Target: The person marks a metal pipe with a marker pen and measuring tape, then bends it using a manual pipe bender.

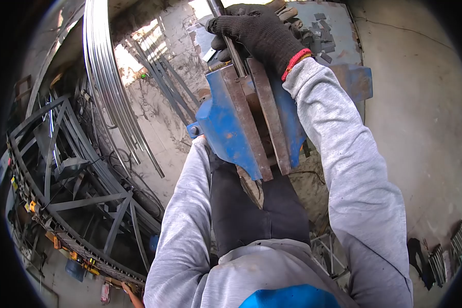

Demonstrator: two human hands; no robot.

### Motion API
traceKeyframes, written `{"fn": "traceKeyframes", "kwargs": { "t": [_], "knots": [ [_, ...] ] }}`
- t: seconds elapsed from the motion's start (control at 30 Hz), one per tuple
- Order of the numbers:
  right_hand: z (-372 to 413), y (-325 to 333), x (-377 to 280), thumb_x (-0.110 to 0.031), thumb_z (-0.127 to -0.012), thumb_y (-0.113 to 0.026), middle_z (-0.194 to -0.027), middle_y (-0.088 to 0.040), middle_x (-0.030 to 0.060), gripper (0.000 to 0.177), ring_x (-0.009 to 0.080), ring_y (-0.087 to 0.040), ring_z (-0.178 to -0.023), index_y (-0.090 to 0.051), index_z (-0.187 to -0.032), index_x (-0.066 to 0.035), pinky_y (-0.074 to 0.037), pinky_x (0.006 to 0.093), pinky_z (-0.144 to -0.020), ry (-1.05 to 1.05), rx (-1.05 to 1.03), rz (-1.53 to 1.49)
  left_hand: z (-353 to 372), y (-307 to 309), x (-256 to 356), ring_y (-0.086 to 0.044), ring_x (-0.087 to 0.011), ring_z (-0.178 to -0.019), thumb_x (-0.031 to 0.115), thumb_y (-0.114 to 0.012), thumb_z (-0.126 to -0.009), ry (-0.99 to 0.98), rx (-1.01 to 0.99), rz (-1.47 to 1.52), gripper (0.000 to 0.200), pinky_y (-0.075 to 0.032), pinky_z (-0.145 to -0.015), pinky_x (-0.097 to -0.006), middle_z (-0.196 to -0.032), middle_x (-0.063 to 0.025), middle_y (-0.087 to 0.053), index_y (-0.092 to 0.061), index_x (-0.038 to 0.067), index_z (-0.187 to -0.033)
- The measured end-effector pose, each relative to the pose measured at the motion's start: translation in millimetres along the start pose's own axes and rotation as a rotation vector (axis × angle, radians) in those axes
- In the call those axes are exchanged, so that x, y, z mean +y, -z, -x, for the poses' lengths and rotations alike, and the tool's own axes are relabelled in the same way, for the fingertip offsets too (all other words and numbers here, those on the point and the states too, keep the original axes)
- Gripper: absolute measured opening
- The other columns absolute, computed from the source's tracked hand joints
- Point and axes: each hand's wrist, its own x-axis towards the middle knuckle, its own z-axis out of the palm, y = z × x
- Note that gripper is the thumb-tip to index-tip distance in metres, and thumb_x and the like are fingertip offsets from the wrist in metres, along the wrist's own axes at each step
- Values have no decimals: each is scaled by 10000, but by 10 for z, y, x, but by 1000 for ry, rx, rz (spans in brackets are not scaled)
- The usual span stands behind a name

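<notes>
My right hand [256, 32], in a black knitted glove with a red cuff, is wrapped round a metal rod [234, 54] at the top of the view. The rod's lower end meets the far end of the jaws of a blue bench vise [230, 131]. A gap shows between the vise's two rusty jaw plates. My left sleeve reaches to the vise's left side, where only a bit of skin at the wrist [201, 138] shows; the vise hides the fingers and anything they hold.
Long shiny tubes [105, 66] hang at the upper left, with grey bars [167, 77] beside them. Welded metal frames [90, 203] fill the left. Small dark metal plates [321, 37] lie on the bench behind the vise. Another person's arm [132, 296] shows at the bottom left.
</notes>
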Motion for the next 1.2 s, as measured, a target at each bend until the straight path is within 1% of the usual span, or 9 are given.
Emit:
{"fn": "traceKeyframes", "kwargs": {
  "t": [0.33,0.4,0.67,0.87,0.9,1.0,1.1,1.17,1.2],
  "knots": [
    [-84,-6,76,-146,-932,-688,-703,-639,68,187,159,-627,-575,-673,-944,40,-549,288,-491,29,18,-2,-37,433,136,-745,-344,-904,233,-743,-904,35,-156,105,488,-624,-717,-419,-1151,-201,-684,-559,62,-1322],
    [-92,6,147,-293,-956,-717,-864,-753,147,351,183,-747,-673,-708,-1119,19,-632,316,-605,74,93,267,25,320,257,-745,-347,-905,239,-745,-905,44,-177,123,489,-626,-714,-420,-1148,-200,-683,-559,62,-1321],
    [-83,-18,207,-292,-937,-716,-796,-734,118,315,156,-726,-655,-741,-1021,10,-621,297,-606,90,130,179,-86,289,567,-743,-358,-908,262,-749,-907,63,-299,226,495,-632,-703,-424,-1135,-194,-682,-557,66,-1318],
    [-167,39,229,-290,-936,-698,-796,-732,71,291,139,-711,-655,-755,-992,-11,-598,289,-587,329,171,570,176,506,626,-741,-366,-911,279,-753,-908,106,-379,304,499,-637,-695,-427,-1126,-190,-680,-556,68,-1315],
    [-96,-33,182,-293,-937,-689,-790,-730,62,286,130,-704,-661,-759,-989,-21,-587,293,-598,144,168,341,131,498,643,-741,-367,-912,282,-754,-908,127,-388,316,500,-637,-693,-427,-1124,-189,-680,-556,69,-1315],
    [-156,5,166,-231,-920,-726,-958,-722,152,294,252,-717,-857,-701,-1110,-8,-610,391,-746,-4,43,169,301,797,650,-740,-372,-913,290,-755,-909,152,-417,349,502,-640,-689,-429,-1120,-187,-680,-555,70,-1314],
    [-136,-20,193,-284,-929,-696,-793,-730,63,281,129,-708,-671,-760,-995,-18,-586,299,-604,198,180,417,371,913,727,-739,-374,-914,296,-757,-910,137,-450,365,504,-641,-686,-429,-1117,-185,-679,-555,71,-1313],
    [-159,-23,209,-280,-917,-708,-763,-722,56,279,121,-704,-662,-761,-976,-13,-597,317,-634,249,187,381,408,890,798,-716,-469,-848,533,-702,-922,-21,-444,383,658,-655,-621,-508,-1059,-202,-665,-524,22,-1296],
    [-174,3,197,-301,-901,-730,-884,-735,114,330,192,-730,-804,-741,-1071,-18,-602,380,-773,310,203,530,383,974,963,-712,-464,-766,617,-602,-963,635,-350,1135,741,-645,-592,-541,-1061,-222,-656,-473,-26,-1307]
  ]
}}
